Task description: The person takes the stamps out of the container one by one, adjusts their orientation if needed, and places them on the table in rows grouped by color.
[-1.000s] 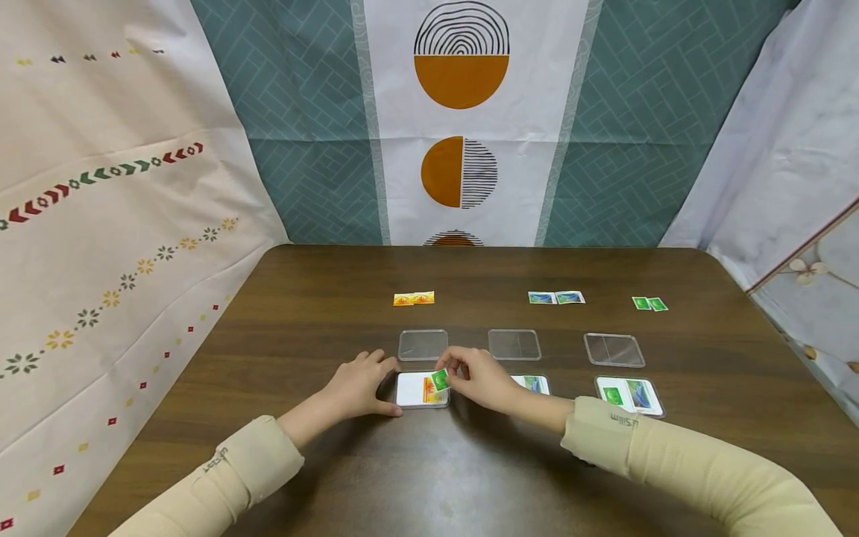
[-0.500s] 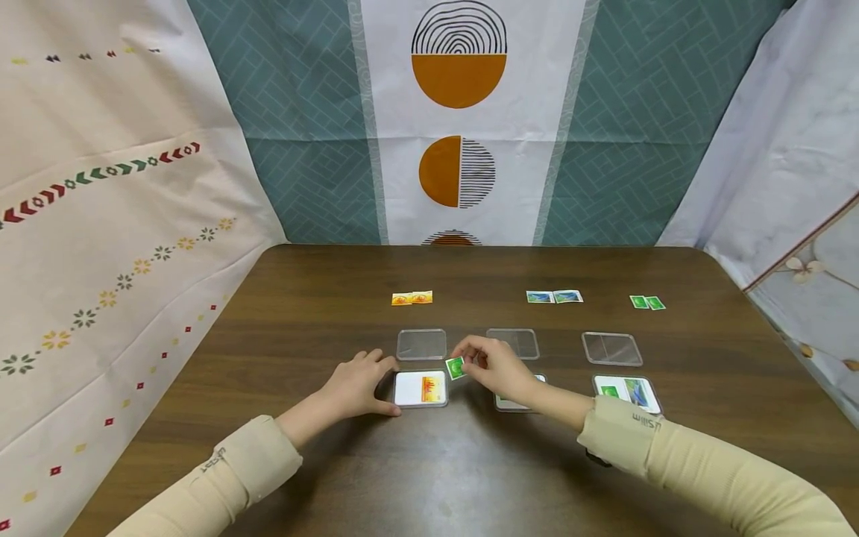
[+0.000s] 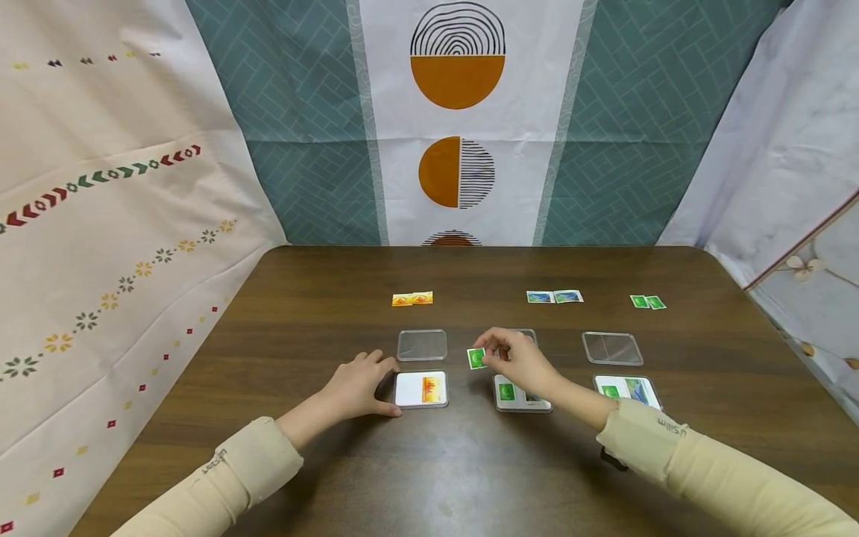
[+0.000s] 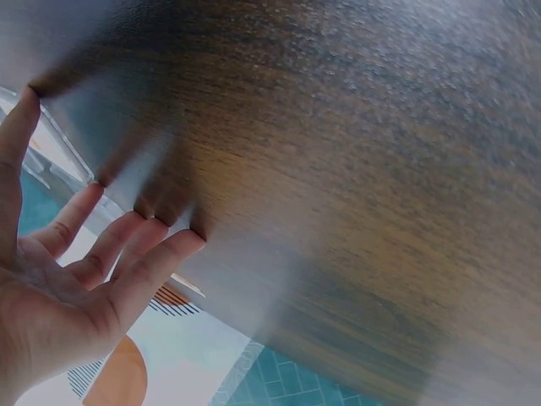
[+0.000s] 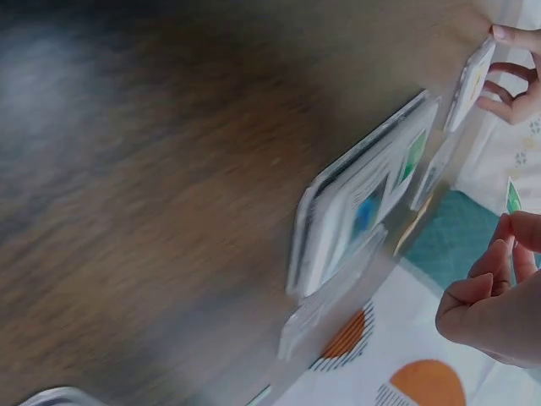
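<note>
My right hand (image 3: 520, 359) pinches a small green stamp (image 3: 476, 359) by its edge, above the table between two clear plastic cases. In the right wrist view the stamp (image 5: 513, 196) stands up from the fingertips. My left hand (image 3: 362, 385) rests at the left side of a clear case with a white insert (image 3: 408, 389), its thumb and forefinger touching the case's left corners. An orange stamp (image 3: 433, 388) lies on the right half of that insert. Below my right hand, the middle case (image 3: 514, 406) holds a green stamp (image 3: 506, 391) and a second picture partly hidden by the hand.
Clear lids (image 3: 422, 345) lie behind the cases, the middle one partly covered by my right hand. The right case (image 3: 627, 389) holds a green and a blue stamp. Farther back are pairs of orange stamps (image 3: 412, 298), blue stamps (image 3: 554, 297) and green stamps (image 3: 647, 302).
My right hand has lifted the green stamp away from the left case and carried it right and slightly back. My left hand has stayed at the left case.
</note>
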`<action>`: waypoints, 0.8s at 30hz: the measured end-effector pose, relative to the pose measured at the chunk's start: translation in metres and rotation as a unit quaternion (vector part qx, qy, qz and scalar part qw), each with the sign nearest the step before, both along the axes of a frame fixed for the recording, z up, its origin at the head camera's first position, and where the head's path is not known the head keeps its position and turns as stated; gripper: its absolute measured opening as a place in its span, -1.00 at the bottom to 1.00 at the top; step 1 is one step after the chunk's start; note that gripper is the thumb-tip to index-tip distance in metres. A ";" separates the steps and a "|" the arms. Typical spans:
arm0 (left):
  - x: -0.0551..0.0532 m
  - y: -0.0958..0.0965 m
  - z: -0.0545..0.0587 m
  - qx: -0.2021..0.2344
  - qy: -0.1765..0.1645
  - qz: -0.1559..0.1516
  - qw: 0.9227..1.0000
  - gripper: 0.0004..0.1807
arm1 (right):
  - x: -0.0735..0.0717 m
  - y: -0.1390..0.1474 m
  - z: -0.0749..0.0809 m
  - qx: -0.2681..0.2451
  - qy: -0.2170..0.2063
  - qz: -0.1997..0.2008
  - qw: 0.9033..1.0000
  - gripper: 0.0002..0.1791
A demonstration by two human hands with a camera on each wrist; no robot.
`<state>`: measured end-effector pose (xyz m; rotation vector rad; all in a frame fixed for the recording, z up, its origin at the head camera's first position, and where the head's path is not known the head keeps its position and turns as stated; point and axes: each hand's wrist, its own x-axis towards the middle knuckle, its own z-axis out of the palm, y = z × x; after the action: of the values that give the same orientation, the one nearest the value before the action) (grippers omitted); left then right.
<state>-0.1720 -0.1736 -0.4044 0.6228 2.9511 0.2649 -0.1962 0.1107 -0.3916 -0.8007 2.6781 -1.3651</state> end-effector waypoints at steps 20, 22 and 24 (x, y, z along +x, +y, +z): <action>-0.001 -0.001 -0.003 -0.002 -0.001 0.002 1.000 -0.31 | -0.018 0.049 0.000 -0.020 0.018 -0.068 0.997 -0.82; -0.001 0.000 -0.003 -0.002 -0.001 0.001 1.000 -0.31 | -0.022 0.054 0.000 -0.021 0.018 -0.079 0.997 -0.82; -0.001 0.000 -0.002 -0.003 -0.001 0.001 1.000 -0.31 | -0.025 0.060 0.001 -0.021 0.019 -0.087 0.996 -0.82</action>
<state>-0.1731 -0.1739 -0.4066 0.6190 2.9498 0.2555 -0.2208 0.1703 -0.3903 -0.6154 2.8158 -1.4590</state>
